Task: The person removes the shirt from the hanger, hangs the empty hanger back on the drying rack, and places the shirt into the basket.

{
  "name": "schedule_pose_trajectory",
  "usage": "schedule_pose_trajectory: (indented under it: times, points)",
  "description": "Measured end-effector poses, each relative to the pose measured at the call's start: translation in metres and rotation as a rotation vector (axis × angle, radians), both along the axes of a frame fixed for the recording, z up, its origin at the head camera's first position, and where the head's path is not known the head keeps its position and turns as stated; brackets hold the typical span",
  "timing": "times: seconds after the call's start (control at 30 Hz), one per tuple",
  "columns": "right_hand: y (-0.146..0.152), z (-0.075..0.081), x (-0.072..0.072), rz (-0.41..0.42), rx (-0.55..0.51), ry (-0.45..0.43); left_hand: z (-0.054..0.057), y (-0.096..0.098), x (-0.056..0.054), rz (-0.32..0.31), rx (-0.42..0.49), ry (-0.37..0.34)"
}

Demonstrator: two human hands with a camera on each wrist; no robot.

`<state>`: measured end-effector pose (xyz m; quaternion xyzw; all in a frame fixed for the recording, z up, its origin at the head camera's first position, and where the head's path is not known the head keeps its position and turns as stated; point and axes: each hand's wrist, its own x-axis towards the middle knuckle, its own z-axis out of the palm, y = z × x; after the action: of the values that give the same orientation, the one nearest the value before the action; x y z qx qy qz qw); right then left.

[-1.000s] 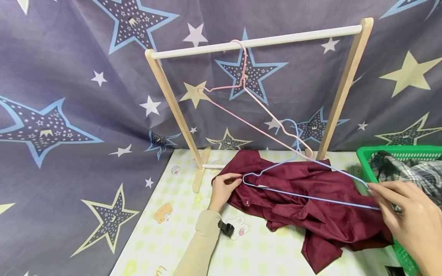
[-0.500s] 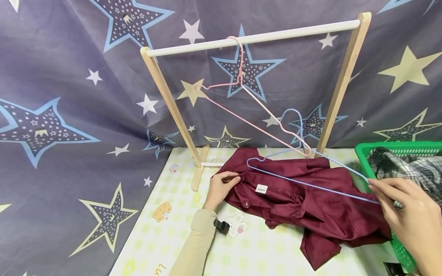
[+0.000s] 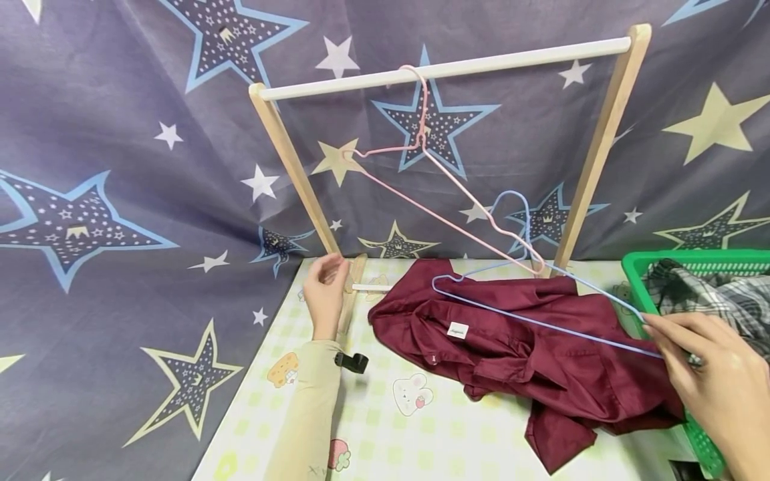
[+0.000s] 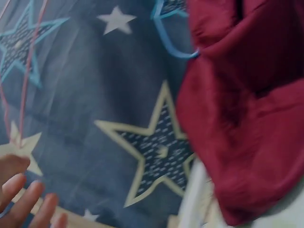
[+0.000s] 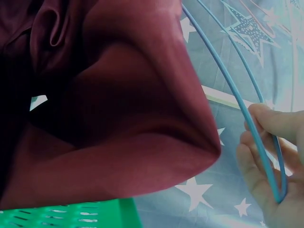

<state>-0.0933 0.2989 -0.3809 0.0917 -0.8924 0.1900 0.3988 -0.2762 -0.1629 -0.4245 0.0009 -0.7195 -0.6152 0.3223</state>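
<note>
A maroon shirt (image 3: 577,381) with a white neck label (image 3: 458,330) lies crumpled on the table. My right hand (image 3: 710,367) pinches one end of a blue wire hanger (image 5: 247,114) between thumb and fingers. The hanger slants over the shirt, its hook up and its far end above the collar area. My left hand (image 3: 327,290) is off the shirt to its left, in front of the rack's left post, fingers loosely bent around nothing. In the left wrist view the fingers (image 4: 28,202) are apart, and the shirt (image 4: 247,123) hangs into the right side.
A wooden rack with a white rail (image 3: 511,62) stands behind the shirt. From it hangs a pink hanger (image 3: 424,100), bare, overlapping the blue one in the head view. A green basket (image 3: 639,287) with plaid cloth (image 3: 716,294) is at the right. Star-patterned fabric (image 3: 198,153) forms the backdrop.
My left hand has let go of the shirt's collar edge and moved left and up. The blue hanger first rose off the collar, uncovering the label, then stayed about still in my right hand.
</note>
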Motion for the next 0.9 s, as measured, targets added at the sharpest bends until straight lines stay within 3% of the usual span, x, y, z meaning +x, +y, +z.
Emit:
schedule_pose_trajectory:
  times: [0.1,0.23,0.6,0.9]
  points:
    - [0.0,0.0,0.001,0.0,-0.005,-0.003,0.011,-0.009,-0.006,0.078,0.043,0.064]
    - [-0.001,-0.001,0.001,0.009,-0.021,0.003,0.018,-0.017,-0.014,0.139,0.017,0.076]
    - [-0.002,0.001,0.0,-0.009,-0.059,-0.011,0.019,-0.023,-0.036,0.108,-0.172,-0.13]
    - [0.0,0.003,0.001,-0.003,-0.036,-0.025,0.018,-0.027,-0.044,0.153,-0.244,-0.163]
